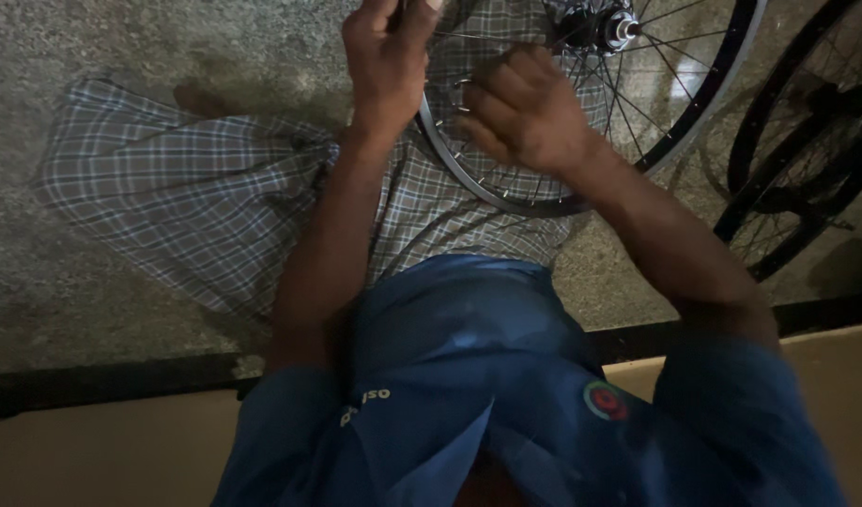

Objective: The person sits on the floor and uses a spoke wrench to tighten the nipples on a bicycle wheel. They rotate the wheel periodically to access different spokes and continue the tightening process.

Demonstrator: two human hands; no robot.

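Blue shirt [487, 376] filled the near view, above checked cloth [187, 207] spread over the concrete floor [74, 56]. Beyond it, a spoked bicycle wheel [581, 202] stood over the lap, a second wheel [797, 141] lying well apart at the right. Left hand [389, 61], raised, had its grip closed around the rim's edge. Right hand [525, 108] curled over the spokes; how tightly its grip closed could not be told.

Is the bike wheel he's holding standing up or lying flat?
Standing up, tilted: the spoked silver-rimmed bicycle wheel rests on his checked-cloth lap.
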